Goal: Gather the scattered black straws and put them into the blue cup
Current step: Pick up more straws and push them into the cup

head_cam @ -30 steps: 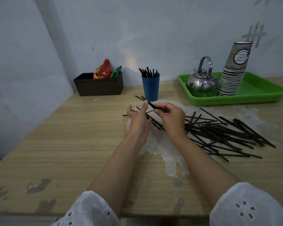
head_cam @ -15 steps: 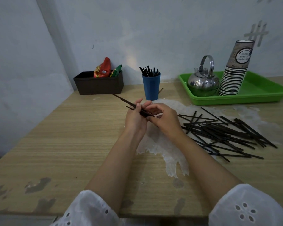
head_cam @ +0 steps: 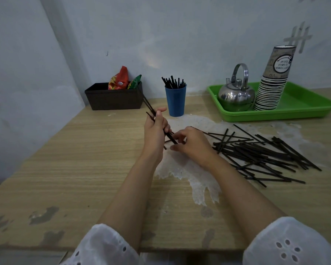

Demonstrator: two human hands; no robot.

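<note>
Left hand (head_cam: 154, 131) grip holds straw bundle (head_cam: 150, 107) just left of blue cup (head_cam: 175, 102); right hand (head_cam: 194, 145) grip pinches its lower end. We presume this evens the ends.

The wooden table (head_cam: 84, 169) carried a dark box (head_cam: 115, 100) at its far left against the wall, a blue cup (head_cam: 175, 102) right of it near the far edge, and a green tray (head_cam: 275, 116) at the far right. Black straws (head_cam: 260, 153) lay scattered right of centre, partly over a rough white patch (head_cam: 199, 178). Dark scuffs (head_cam: 42, 217) marked the near left edge.
</note>
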